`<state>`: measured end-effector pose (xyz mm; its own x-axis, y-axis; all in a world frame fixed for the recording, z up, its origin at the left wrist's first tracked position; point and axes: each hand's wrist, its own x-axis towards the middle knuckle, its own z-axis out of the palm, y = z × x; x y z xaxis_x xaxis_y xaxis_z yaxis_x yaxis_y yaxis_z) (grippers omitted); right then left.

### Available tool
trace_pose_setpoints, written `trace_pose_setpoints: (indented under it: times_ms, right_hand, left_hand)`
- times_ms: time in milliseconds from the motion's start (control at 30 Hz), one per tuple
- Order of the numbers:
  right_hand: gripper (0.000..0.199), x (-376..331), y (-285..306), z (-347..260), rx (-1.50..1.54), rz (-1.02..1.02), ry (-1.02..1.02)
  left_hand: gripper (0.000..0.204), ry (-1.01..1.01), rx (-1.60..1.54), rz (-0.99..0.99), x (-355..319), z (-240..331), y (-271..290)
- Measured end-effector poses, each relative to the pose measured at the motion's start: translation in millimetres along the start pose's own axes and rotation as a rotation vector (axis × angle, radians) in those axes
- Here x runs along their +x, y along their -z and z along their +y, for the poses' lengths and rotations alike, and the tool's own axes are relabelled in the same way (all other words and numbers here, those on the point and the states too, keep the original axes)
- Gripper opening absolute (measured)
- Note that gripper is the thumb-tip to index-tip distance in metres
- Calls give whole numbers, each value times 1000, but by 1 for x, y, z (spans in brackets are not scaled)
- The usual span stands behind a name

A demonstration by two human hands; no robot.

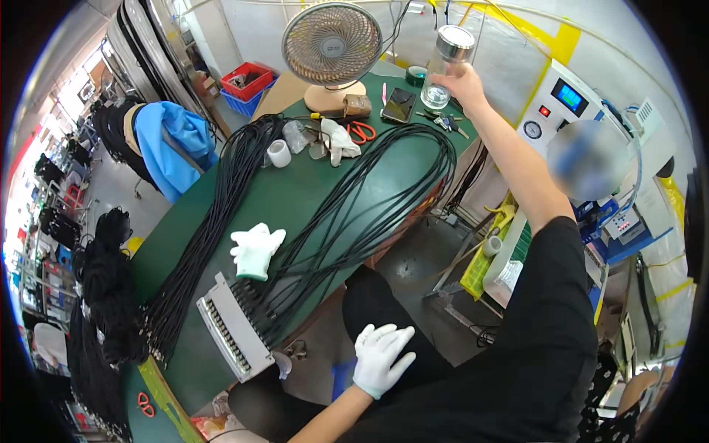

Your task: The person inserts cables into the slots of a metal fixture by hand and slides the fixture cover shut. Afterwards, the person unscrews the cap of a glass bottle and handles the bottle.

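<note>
Currently my right hand (464,80) is stretched far out over the back of the green worktable (221,244), fingers wrapped around a clear glass bottle with a metal cap (445,65). The bottle stands upright, its base at or just above the tabletop; I cannot tell which. It sits beside a black phone (399,105) and a bunch of keys (448,122), with the desk fan (333,46) to its left.

My left hand (379,357), in a white glove, lies flat and relaxed on my thigh, holding nothing.

A second white glove (255,249) lies on the table, near the black cable bundles (347,199) that run into the grey connector fixture (235,326). Red-handled scissors (360,131) and a tape roll (278,153) sit farther back.

Judgement: the cable work looks paused and the bottle is the thing in hand. Any move with it wants a firm, level grip, clear of the phone and fan.
</note>
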<state>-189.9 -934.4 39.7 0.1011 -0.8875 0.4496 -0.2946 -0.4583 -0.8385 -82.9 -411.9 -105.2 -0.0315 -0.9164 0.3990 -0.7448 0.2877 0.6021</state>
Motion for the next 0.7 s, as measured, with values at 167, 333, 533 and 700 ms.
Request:
trace_pose_setpoints:
  times_ms: [167,333,533,700]
  right_hand:
    - [68,71,-27,74,-151,49,-76]
    - [71,105,-50,131,-287,155,-177]
    - [75,124,-55,166,-306,139,-227]
    - [80,119,-66,160,-338,76,-233]
  left_hand:
    - [42,-35,37,-9,10,-7,-18]
    - [41,-103,21,-9,22,-15,-36]
    - [38,-163,162,80,18,-27,-71]
    - [37,-152,206,9,14,-26,-75]
